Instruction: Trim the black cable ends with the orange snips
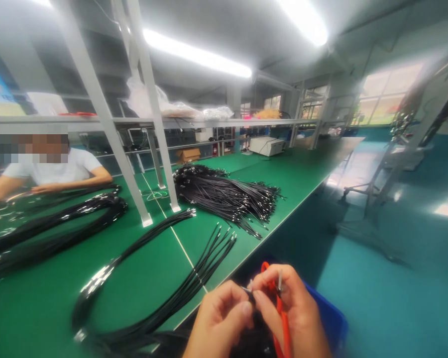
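Note:
My left hand (224,315) is closed in a pinch on the end of a black cable (249,294), in front of the table edge. Close against it, my right hand (293,303) has thumb and forefinger together at the same cable end. A red-handled hand tool (284,328) lies in the right palm, its working end mostly hidden by the fingers, so its exact kind does not show. On the green table (134,293), a curved bundle of black cables (160,318) runs beside my left hand, with several pale-tipped ends fanned out.
A large heap of black cables (227,194) lies farther along the table. More coils (67,219) lie at left, before a seated person (70,166). Metal shelf posts (159,114) stand on the table. A blue bin (330,315) is below my right hand; a wheeled rack (381,179) stands right.

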Available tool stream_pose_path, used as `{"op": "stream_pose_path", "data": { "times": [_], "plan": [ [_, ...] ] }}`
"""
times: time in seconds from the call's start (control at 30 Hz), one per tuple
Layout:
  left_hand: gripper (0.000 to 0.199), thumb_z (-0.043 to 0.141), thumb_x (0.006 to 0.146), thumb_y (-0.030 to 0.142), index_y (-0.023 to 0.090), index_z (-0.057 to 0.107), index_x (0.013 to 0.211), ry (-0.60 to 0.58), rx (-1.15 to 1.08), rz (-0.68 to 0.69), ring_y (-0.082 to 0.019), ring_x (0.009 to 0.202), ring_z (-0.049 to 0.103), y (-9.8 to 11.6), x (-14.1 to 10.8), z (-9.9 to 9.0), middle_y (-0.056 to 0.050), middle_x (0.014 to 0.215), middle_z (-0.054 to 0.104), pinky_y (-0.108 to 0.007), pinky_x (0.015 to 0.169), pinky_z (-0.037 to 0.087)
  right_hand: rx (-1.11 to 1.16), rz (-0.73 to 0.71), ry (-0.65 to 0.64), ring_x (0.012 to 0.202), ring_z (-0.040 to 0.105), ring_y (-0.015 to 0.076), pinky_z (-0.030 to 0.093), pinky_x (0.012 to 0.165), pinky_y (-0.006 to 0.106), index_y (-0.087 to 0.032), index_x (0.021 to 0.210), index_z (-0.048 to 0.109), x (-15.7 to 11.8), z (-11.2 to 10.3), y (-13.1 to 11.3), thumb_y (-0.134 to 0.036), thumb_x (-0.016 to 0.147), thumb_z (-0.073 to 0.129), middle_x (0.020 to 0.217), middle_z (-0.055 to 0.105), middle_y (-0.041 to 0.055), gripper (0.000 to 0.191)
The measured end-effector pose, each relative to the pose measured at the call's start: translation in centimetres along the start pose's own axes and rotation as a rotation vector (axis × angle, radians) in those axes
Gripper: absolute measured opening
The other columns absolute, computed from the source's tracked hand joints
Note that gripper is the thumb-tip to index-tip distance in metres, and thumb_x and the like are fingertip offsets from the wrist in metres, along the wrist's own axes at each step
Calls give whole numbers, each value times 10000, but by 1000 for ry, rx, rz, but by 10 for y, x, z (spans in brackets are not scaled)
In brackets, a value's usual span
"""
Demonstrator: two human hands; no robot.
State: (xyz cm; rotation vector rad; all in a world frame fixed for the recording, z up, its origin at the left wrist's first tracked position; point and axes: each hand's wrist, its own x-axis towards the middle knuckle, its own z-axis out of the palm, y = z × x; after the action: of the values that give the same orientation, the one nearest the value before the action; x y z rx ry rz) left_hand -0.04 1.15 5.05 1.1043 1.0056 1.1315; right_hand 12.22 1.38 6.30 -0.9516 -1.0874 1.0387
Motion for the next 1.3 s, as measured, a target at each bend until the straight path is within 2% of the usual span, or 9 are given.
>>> {"op": "stream_pose_path", "data": {
  "times": [0.1,0.27,0.37,0.67,0.77,0.87,1.03,1.13,1.3],
  "plan": [
    [318,681,719,437,160,554,626,60,70,52,-82,441,382,1,-2,1,21,540,543,-196,436,291,-119,-129,29,557,565,143,453,535,239,-260,727,604,-2,-1,6,-195,741,696,651,622,-34,114],
    [66,636,773,272,207,647,765,380,372,461,-141,561,492,7,-7,15,4,690,573,-234,524,385,-155,-188,63,593,595,167,473,588,264,-273,776,615,-6,1,18,-227,761,679,669,639,-20,80],
    [136,604,797,183,218,652,675,472,475,592,-155,605,549,7,-7,23,-10,707,593,-237,567,417,-159,-170,102,593,607,169,472,565,263,-284,783,627,-10,3,22,-281,755,701,681,659,-14,79],
    [182,653,780,266,192,635,615,339,100,350,-206,771,600,-3,-3,6,-33,774,623,-260,693,481,-63,-168,169,572,601,146,466,546,251,-271,795,608,-12,6,23,-338,792,683,701,643,-16,101],
    [90,603,811,196,220,663,748,471,340,496,-195,777,606,-2,-6,4,-24,815,647,-253,698,461,-60,-172,142,548,585,140,461,517,241,-273,811,601,-11,5,21,-287,793,675,695,622,-22,78],
    [242,579,798,116,260,677,966,560,629,735,-207,848,620,-5,-9,8,-39,947,672,-276,781,454,-120,-231,144,592,600,132,466,580,220,-283,825,602,-10,5,20,-197,782,664,708,632,-33,115],
    [239,563,848,122,278,718,941,629,963,942,-244,890,632,-13,-5,9,-83,1008,689,-325,793,456,-210,-322,160,650,623,129,475,637,209,-293,853,600,-10,4,23,-153,776,660,738,655,-43,171],
    [226,542,868,119,265,709,908,575,1015,897,-230,886,635,-11,-5,0,-72,1000,681,-313,769,477,-274,-379,139,635,627,130,479,617,222,-292,875,581,-10,3,25,-156,801,619,750,654,-41,160],
    [143,558,836,200,228,673,916,200,572,461,-163,676,636,-5,-7,-5,-12,791,688,-227,607,484,-383,-499,96,602,638,133,509,561,219,-267,919,544,-5,-2,27,-132,822,578,758,645,-22,169]
  ]
}}
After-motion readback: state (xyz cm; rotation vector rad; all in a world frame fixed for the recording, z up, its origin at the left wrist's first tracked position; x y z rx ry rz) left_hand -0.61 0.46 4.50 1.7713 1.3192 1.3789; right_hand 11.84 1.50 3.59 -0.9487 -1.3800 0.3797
